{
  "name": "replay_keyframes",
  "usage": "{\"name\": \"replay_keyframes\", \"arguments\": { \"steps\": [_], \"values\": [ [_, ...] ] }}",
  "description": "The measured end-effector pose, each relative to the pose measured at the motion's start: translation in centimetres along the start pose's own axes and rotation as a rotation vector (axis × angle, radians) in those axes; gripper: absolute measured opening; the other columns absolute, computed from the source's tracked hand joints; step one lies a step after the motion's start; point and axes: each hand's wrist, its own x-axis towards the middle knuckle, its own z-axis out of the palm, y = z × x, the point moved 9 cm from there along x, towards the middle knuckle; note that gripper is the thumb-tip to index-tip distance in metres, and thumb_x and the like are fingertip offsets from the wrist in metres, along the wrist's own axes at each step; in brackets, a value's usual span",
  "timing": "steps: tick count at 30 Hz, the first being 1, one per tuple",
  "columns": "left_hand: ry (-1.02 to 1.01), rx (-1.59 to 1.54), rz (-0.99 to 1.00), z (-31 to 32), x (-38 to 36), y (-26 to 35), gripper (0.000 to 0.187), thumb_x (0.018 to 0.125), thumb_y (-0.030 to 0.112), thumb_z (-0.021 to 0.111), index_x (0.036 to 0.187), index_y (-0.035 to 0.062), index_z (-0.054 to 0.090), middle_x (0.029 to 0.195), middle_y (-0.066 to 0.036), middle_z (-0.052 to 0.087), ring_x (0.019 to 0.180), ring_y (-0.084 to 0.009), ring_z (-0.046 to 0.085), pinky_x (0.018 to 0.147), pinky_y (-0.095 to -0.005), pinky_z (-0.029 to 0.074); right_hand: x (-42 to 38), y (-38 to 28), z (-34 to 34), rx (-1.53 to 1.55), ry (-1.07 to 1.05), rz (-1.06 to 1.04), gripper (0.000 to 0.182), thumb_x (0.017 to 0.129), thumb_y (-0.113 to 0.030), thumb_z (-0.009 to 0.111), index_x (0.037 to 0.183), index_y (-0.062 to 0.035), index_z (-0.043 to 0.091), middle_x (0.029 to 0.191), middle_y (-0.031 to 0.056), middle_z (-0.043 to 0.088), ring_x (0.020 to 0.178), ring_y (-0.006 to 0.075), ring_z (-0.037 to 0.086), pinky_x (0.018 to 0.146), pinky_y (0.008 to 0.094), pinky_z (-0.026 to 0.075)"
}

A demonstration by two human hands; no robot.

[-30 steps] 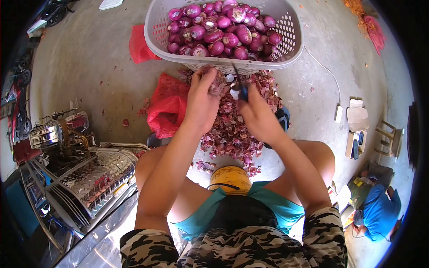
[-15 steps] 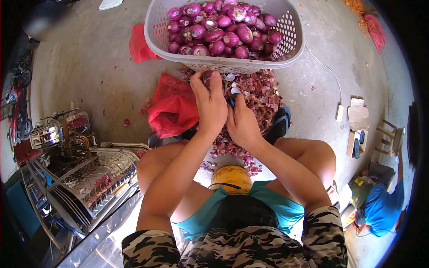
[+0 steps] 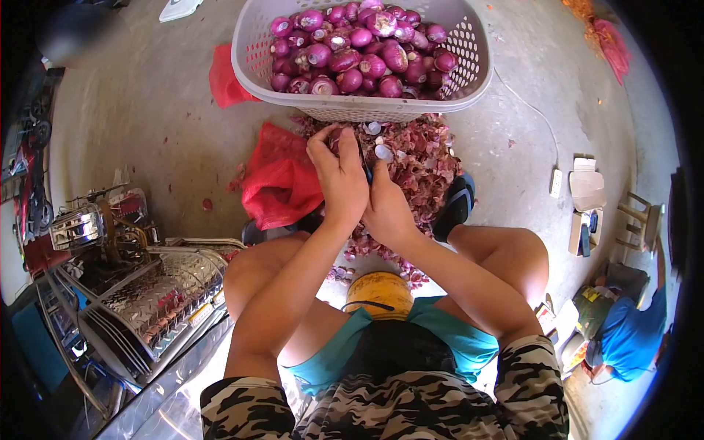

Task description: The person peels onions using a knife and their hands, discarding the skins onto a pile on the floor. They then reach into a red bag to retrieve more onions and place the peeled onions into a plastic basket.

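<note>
My left hand [image 3: 342,170] is closed around a red onion [image 3: 335,141], its fingers covering most of it. A small knife [image 3: 368,174] with a dark blue handle is gripped in my right hand [image 3: 389,209], its blade edge-on beside the onion. A pale round piece [image 3: 383,152] shows right at my right thumb tip. Both hands are close together above a heap of dry onion skins [image 3: 425,158] on the floor. Just beyond them stands a grey plastic basket [image 3: 359,110], filled with peeled red onions [image 3: 352,60].
A red mesh sack [image 3: 279,183] lies left of my hands, beside the skins. Between my legs is a yellow bucket [image 3: 379,293]. Chromed metal framework [image 3: 154,286] stands at left. On the right are a power strip [image 3: 556,183], an open carton [image 3: 587,231], a wooden stool [image 3: 638,224] and a person in blue [image 3: 631,337].
My right hand has shifted slightly left and down, and the knife now sits closer against the onion in my left hand. The view has shifted slightly.
</note>
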Motion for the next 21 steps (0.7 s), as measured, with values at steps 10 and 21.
{"name": "replay_keyframes", "arguments": {
  "steps": [10,21],
  "values": [
    [-0.045,0.033,-0.036,0.2,0.0,-1.4,0.034,0.094,0.024,0.048,0.11,-0.0063,0.044,0.11,-0.021,0.045,0.105,-0.0317,0.046,0.094,-0.0402,0.034,-0.5,0.7,0.2,0.011,-0.011,0.05,0.028,0.087,-0.013,0.047,0.101,0.0071,0.033,0.068,0.0328,0.056,0.067,0.0494,0.057,0.059,0.0554,0.044],
    [-0.034,-0.235,-0.1,-0.6,1.3,0.7,0.027,0.096,0.027,0.043,0.106,0.0028,0.046,0.098,-0.007,0.05,0.088,-0.0136,0.048,0.081,-0.0294,0.04,0.0,4.7,-0.7,0.23,0.118,0.244,0.017,0.093,-0.014,0.044,0.099,0.0021,0.041,0.066,0.0176,0.05,0.06,0.0305,0.054,0.055,0.0425,0.041]
  ]
}}
